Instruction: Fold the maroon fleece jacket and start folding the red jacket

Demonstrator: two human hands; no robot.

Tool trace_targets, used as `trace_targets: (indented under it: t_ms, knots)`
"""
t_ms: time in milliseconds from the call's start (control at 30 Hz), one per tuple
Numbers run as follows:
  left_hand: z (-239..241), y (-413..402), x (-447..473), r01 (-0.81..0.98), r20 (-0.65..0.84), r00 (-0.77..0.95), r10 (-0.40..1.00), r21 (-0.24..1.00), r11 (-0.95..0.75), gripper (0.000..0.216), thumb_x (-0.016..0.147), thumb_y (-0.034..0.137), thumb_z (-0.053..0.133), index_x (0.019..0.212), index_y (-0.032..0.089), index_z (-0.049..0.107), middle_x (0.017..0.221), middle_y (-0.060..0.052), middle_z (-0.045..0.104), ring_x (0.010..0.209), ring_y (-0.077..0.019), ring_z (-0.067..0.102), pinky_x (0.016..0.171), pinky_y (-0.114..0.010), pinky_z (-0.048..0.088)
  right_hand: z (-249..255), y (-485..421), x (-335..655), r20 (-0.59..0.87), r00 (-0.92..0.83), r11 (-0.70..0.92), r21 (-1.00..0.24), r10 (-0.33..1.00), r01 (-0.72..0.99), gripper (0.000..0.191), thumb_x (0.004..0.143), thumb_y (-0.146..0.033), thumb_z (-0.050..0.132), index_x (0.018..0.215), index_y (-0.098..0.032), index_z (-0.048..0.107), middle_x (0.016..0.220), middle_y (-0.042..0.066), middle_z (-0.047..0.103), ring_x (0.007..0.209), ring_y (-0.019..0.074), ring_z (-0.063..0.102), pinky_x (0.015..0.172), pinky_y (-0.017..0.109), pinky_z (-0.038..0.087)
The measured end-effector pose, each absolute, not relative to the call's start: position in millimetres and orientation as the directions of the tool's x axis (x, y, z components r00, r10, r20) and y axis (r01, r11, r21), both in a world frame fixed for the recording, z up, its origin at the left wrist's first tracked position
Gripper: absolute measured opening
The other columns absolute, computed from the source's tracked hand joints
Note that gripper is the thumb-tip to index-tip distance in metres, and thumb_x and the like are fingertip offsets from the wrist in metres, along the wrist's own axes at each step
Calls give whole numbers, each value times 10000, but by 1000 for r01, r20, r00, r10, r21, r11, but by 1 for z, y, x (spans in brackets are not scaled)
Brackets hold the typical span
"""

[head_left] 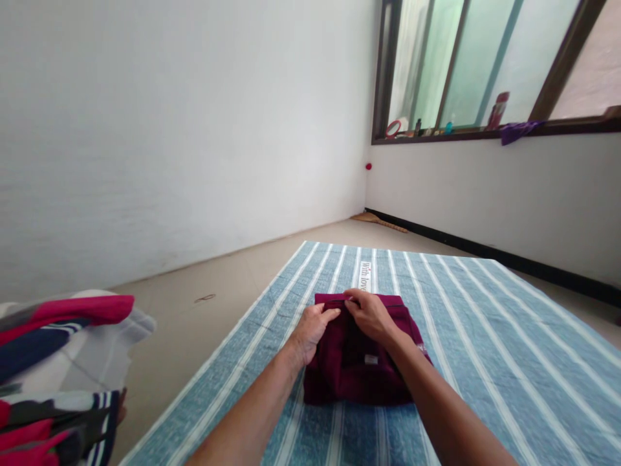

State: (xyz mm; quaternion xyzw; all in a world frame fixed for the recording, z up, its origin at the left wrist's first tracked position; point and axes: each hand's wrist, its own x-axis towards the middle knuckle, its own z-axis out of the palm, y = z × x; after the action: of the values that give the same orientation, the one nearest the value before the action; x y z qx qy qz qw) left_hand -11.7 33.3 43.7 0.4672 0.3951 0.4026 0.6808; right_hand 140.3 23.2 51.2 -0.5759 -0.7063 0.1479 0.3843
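A folded maroon garment (356,382) lies on a blue cloth with white stripes (466,362). It shows a small white label (371,359) near its middle and a dark opening toward the far edge. My left hand (309,331) pinches the garment's far edge at the left, thumb and fingers pressed together on the fabric. Close beside it, my right hand (371,315) grips the same edge near the centre, its fingers bent over the cloth. Part of the garment's right side is hidden under my right forearm.
A pile of clothes (63,362) in pink, navy and grey stands at the left. A broom (381,221) lies in the far corner. Along the windowsill (436,137) stand a bottle (498,111), a round mirror (393,128) and a purple cloth (517,133).
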Motion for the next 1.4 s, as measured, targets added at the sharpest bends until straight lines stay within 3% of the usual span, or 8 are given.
trace_targets:
  t_ms: [167,300,467,600,733,1100,1233,1400]
  knots:
    - [36,33,-8,-65,-130,291,948,986,155,206,706,226,661,885,125,657,758,-59,697,672,-198,666,666,-318,533,53,37,147,269,9,197,-725,963,660,141,777,-229,578,856,-175,682,659,-5,644,610,134,564,568,226,381]
    - [35,26,-5,237,9,113,994,971,-35,355,740,190,617,1084,118,569,867,-92,693,797,-234,676,732,-363,538,55,41,145,234,46,148,-742,971,654,134,721,-162,589,816,-168,683,618,-12,625,581,121,538,556,221,359]
    - [36,2,-2,702,394,177,902,592,-396,523,788,195,564,1286,85,448,1360,-206,468,1296,-290,406,1060,-454,346,51,41,145,242,68,138,-738,968,661,198,681,-106,564,830,-166,680,624,-15,624,582,114,539,561,214,367]
    - [34,-19,3,798,140,443,886,390,-460,632,854,323,500,1401,56,326,1520,-199,204,1412,-289,148,1138,-484,185,47,42,145,267,73,145,-710,961,689,255,657,-72,556,857,-171,679,624,-18,631,579,117,549,553,210,373]
    - [33,-24,4,841,-7,476,879,295,-453,734,854,355,481,1458,49,198,1543,-181,90,1419,-278,23,1150,-487,108,46,38,143,333,57,183,-645,941,742,284,675,-46,536,878,-187,675,643,-12,647,605,132,566,595,227,392]
    - [35,-6,-9,674,72,569,819,530,-515,865,712,406,659,1438,119,286,1515,-167,247,1407,-312,165,1143,-492,153,45,3,142,518,-166,411,-404,839,817,170,787,-85,537,777,-204,659,829,23,674,835,166,576,832,288,398]
    - [58,21,-28,477,40,692,721,723,-499,566,783,336,555,1324,185,489,1415,-75,459,1324,-257,374,1122,-405,256,49,-16,137,547,-60,338,-424,835,840,168,859,-142,492,843,-199,649,906,40,673,881,172,578,828,283,400]
    - [74,42,-33,533,19,697,717,655,-535,393,763,194,485,1120,169,648,1228,-54,626,1163,-227,538,1044,-349,362,48,-59,110,491,101,176,-486,866,856,89,847,-219,543,825,-200,628,755,48,669,729,209,614,642,290,403]
